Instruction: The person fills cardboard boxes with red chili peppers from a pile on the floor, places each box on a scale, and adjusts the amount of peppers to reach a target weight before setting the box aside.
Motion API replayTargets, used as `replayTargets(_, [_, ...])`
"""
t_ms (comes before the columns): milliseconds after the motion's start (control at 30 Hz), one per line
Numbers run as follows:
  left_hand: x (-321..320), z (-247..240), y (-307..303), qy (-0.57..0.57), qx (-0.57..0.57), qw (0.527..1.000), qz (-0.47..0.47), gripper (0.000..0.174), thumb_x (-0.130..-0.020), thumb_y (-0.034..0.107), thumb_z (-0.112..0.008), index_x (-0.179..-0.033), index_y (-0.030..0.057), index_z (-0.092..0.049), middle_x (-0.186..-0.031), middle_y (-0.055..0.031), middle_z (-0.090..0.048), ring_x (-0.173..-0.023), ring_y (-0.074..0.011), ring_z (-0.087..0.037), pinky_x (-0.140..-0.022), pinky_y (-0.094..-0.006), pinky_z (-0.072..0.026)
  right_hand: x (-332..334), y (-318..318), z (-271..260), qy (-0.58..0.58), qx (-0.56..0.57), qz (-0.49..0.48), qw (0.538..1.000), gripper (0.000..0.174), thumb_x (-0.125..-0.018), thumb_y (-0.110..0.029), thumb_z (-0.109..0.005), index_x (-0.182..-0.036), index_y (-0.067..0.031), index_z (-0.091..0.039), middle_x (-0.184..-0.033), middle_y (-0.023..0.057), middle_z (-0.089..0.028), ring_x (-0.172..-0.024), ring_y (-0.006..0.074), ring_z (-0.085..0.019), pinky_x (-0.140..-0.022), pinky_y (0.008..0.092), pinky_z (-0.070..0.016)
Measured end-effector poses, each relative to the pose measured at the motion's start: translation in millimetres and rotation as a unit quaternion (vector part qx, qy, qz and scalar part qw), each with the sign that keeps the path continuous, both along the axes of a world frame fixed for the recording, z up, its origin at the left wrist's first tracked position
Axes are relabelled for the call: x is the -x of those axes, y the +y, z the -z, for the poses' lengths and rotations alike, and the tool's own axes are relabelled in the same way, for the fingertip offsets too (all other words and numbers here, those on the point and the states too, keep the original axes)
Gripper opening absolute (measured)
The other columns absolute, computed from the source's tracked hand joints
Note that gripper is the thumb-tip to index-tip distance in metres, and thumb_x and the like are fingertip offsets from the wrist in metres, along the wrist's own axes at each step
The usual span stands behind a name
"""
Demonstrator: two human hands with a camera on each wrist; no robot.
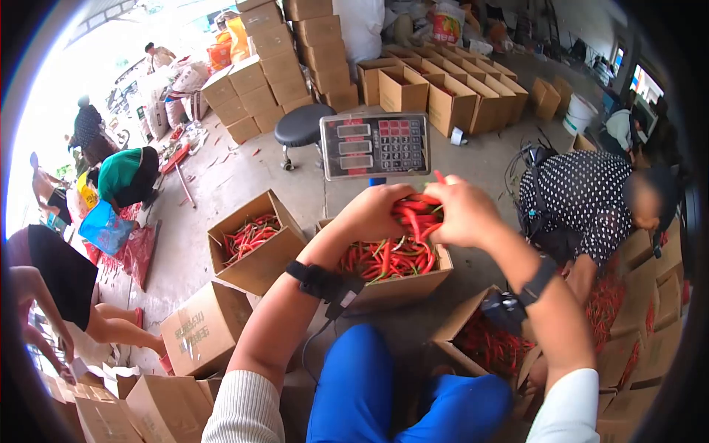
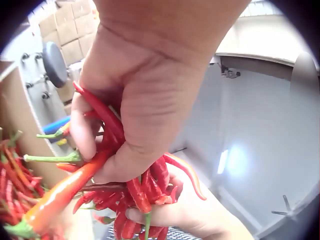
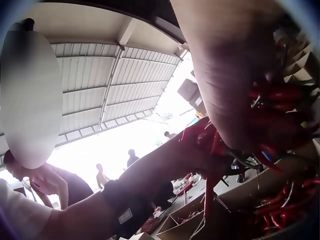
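Both hands are raised over an open cardboard box (image 1: 402, 289) heaped with red chili peppers (image 1: 384, 258). My left hand (image 1: 373, 214) grips a bunch of chilies; in the left wrist view its thumb and fingers curl round several red and orange-red ones (image 2: 107, 130), green stems poking out. My right hand (image 1: 469, 210) holds more chilies from the other side, the two hands close together around one bundle (image 1: 415, 210). In the right wrist view the chilies (image 3: 280, 95) show in shadow under that hand. Behind the box stands a scale display (image 1: 375, 146) with a keypad.
Another box of chilies (image 1: 255, 251) stands to the left, and one (image 1: 487, 340) by my right knee. A person in a dotted top (image 1: 576, 192) bends over chilies at the right. A black stool (image 1: 303, 125), stacked cartons (image 1: 273, 59) and rows of open boxes (image 1: 443, 81) lie beyond.
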State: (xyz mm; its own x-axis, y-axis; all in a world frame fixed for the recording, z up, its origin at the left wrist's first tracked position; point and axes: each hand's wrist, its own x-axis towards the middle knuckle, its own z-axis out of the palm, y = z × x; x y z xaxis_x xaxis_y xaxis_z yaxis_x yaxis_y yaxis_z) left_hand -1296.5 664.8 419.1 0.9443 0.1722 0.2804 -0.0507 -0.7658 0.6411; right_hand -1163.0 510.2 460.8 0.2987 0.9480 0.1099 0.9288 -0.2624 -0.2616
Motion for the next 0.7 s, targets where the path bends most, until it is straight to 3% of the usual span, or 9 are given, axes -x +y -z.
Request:
replayTargets(100, [19.2, 54.6, 27.4, 0.052, 0.031, 0.997, -0.053, 0.058, -0.061, 0.014, -0.079, -0.115, 0.0059, -0.06, -0.095, -0.0147, -0.067, -0.089, -0.03, -0.066, -0.079, -0.0356, -0.052, 2.8, 43.1, 59.1, 0.034, 0.046, -0.031, 0.998, 0.055, -0.055, -0.033, -0.082, -0.105, -0.0174, -0.065, -0.104, 0.014, -0.059, -0.095, 0.0333, -0.061, -0.081, 0.042, -0.0519])
replayTargets(200, [35.8, 119.6, 37.8, 0.049, -0.001, 0.996, -0.077, 0.061, -0.063, 0.007, -0.073, -0.121, 0.0063, -0.055, -0.11, -0.0177, -0.063, -0.104, -0.0342, -0.06, -0.088, -0.0388, -0.0496, -2.9, 55.4, 126.6, 0.115, 0.059, -0.11, 0.986, 0.073, -0.054, -0.032, -0.084, -0.122, -0.0205, -0.059, -0.119, 0.0167, -0.054, -0.105, 0.0345, -0.059, -0.086, 0.0426, -0.0506])
replayTargets(233, [42.5, 119.1, 34.2, 0.161, -0.038, 0.977, -0.138, 0.065, -0.062, 0.007, -0.073, -0.124, 0.0067, -0.052, -0.111, -0.0196, -0.06, -0.109, -0.0363, -0.056, -0.092, -0.0413, -0.0475, -0.1, 54.4, 139.3, 0.063, 0.017, -0.145, 0.987, 0.076, -0.059, -0.029, -0.082, -0.129, -0.0193, -0.053, -0.124, 0.0168, -0.051, -0.108, 0.0347, -0.058, -0.087, 0.043, -0.0504])
replayTargets(333, [61.7, 106.8, 25.0, 0.227, -0.057, 0.937, -0.259, 0.067, -0.063, 0.009, -0.074, -0.126, 0.0072, -0.051, -0.108, -0.0204, -0.059, -0.108, -0.0369, -0.055, -0.092, -0.0422, -0.047, 2.9, 44.9, 132.6, 0.04, 0.014, -0.059, 0.997, 0.071, -0.066, -0.026, -0.078, -0.131, -0.0161, -0.05, -0.123, 0.0163, -0.052, -0.106, 0.0343, -0.059, -0.088, 0.0428, -0.0499])
replayTargets(367, [65.4, 108.5, 24.0, 0.224, -0.069, 0.928, -0.289, 0.056, -0.068, 0.01, -0.071, -0.122, 0.0076, -0.055, -0.11, -0.0203, -0.058, -0.107, -0.0364, -0.055, -0.091, -0.0422, -0.0469, 2.4, 45.0, 135.0, 0.062, 0.001, -0.017, 0.998, 0.058, -0.073, -0.024, -0.074, -0.127, -0.013, -0.054, -0.118, 0.0156, -0.055, -0.103, 0.0337, -0.06, -0.086, 0.0435, -0.0496])
replayTargets(467, [73.0, 111.7, 15.3, 0.138, -0.028, 0.959, -0.245, 0.043, -0.071, 0.009, -0.064, -0.114, 0.0049, -0.06, -0.108, -0.0237, -0.057, -0.102, -0.0392, -0.058, -0.088, -0.0446, -0.0487, -13.6, 36.3, 161.8, 0.062, 0.145, -0.108, 0.982, 0.046, -0.076, -0.022, -0.071, -0.119, -0.0114, -0.059, -0.11, 0.0142, -0.059, -0.096, 0.0332, -0.061, -0.083, 0.0439, -0.0502])
replayTargets(600, [68.6, 80.8, -14.1, 0.116, 0.138, 0.968, -0.173, 0.029, -0.08, 0.013, -0.062, -0.108, 0.0037, -0.064, -0.1, -0.0185, -0.066, -0.097, -0.0316, -0.064, -0.084, -0.0389, -0.0509, -15.1, 9.1, 143.1, 0.286, -0.026, -0.093, 0.953, 0.034, -0.08, -0.014, -0.069, -0.112, -0.0096, -0.063, -0.099, 0.0122, -0.063, -0.086, 0.0269, -0.065, -0.076, 0.0355, -0.0518])
replayTargets(667, [55.1, 79.5, -26.9, 0.104, 0.264, 0.954, -0.1, 0.028, -0.082, 0.015, -0.065, -0.107, 0.0038, -0.064, -0.099, -0.0165, -0.068, -0.093, -0.0257, -0.067, -0.081, -0.0343, -0.0521, -27.1, -29.6, 115.3, 0.239, -0.067, -0.093, 0.964, 0.03, -0.082, -0.013, -0.067, -0.11, -0.0053, -0.062, -0.093, 0.0088, -0.065, -0.078, 0.0187, -0.065, -0.073, 0.0301, -0.0514])
replayTargets(700, [42.3, 68.4, -36.7, 0.097, 0.31, 0.945, -0.039, 0.028, -0.084, 0.017, -0.065, -0.108, 0.0027, -0.063, -0.099, -0.0124, -0.068, -0.092, -0.0197, -0.066, -0.079, -0.032, -0.052, -36.8, -53.2, 112.8, 0.35, -0.045, -0.029, 0.935, 0.025, -0.084, -0.013, -0.066, -0.106, -0.0039, -0.062, -0.09, 0.0064, -0.064, -0.075, 0.0158, -0.064, -0.07, 0.0282, -0.0509])
